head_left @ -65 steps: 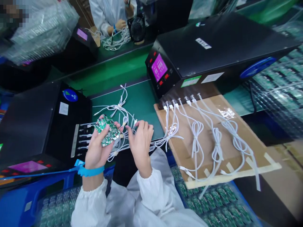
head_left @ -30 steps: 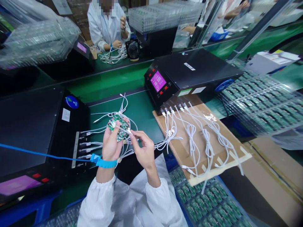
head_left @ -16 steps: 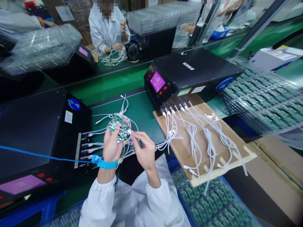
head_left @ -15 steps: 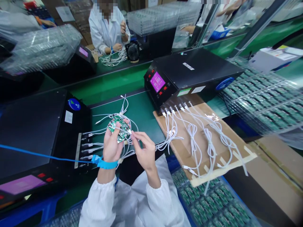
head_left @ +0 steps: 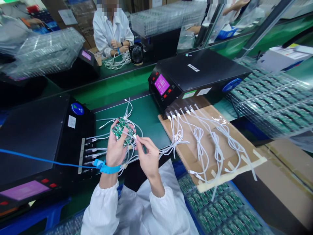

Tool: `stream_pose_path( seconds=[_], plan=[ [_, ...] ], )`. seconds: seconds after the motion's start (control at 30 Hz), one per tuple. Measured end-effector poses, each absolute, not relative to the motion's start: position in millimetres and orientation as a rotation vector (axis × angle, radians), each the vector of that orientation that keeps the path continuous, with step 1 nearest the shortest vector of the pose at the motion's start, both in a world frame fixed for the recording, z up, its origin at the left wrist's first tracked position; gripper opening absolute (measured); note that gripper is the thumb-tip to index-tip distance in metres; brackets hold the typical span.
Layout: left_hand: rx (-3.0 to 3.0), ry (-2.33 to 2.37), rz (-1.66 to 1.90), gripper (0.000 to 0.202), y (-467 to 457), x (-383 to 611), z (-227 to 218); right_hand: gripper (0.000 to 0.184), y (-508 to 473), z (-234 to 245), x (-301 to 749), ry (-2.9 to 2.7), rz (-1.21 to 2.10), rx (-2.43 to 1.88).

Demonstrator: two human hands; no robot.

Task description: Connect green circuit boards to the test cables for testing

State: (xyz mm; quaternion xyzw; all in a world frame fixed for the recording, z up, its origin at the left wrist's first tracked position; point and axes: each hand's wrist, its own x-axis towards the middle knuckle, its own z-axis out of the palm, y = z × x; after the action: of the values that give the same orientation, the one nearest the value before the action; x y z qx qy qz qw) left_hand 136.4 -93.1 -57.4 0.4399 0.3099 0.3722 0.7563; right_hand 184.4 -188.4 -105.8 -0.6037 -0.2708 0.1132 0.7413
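Note:
My left hand [head_left: 116, 148], with a blue strap [head_left: 107, 167] on its wrist, is closed around a green circuit board [head_left: 119, 128] and holds it up over the bench. The thumb lies across the board's face. My right hand [head_left: 148, 156] pinches a white cable plug [head_left: 134, 136] at the board's right edge. Whether the plug sits fully in a socket is too small to tell. White cables [head_left: 126, 116] lie behind and beneath the board on the green bench top.
A black tester [head_left: 36, 124] stands at left, another black tester [head_left: 195, 71] at right, both with cables attached. Bundled white cables lie on a cardboard sheet [head_left: 188, 143]. Trays of circuit boards [head_left: 276, 101] are at far right and lower right. A co-worker [head_left: 111, 32] sits opposite.
My hands stay at the board and plug with barely any shift. Across the bench, the co-worker's raised hand has come down towards the other one.

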Motion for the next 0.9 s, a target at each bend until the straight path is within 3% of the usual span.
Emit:
stream_pose_path(
  seconds=[0.3, 0.4, 0.63, 0.9],
  plan=[
    [0.934, 0.643, 0.921, 0.061, -92.6, 144.9, -68.0, 0.035, -181.7, -117.4, 181.1, -0.877, -0.048, -1.546],
    [0.977, 0.628, 0.954, 0.060, -90.7, 145.0, -70.7, 0.031, -183.4, -111.9, 179.5, -0.791, -0.100, -1.518],
    [1.123, 0.651, 0.849, 0.058, -86.1, 129.4, -65.6, 0.032, -191.5, -89.1, 197.9, -0.463, 0.274, -1.344],
    [1.352, 0.643, 0.655, 0.057, -89.0, 114.0, -68.8, 0.032, -178.6, -84.3, 208.1, -0.463, 0.335, -1.160]
  ],
)
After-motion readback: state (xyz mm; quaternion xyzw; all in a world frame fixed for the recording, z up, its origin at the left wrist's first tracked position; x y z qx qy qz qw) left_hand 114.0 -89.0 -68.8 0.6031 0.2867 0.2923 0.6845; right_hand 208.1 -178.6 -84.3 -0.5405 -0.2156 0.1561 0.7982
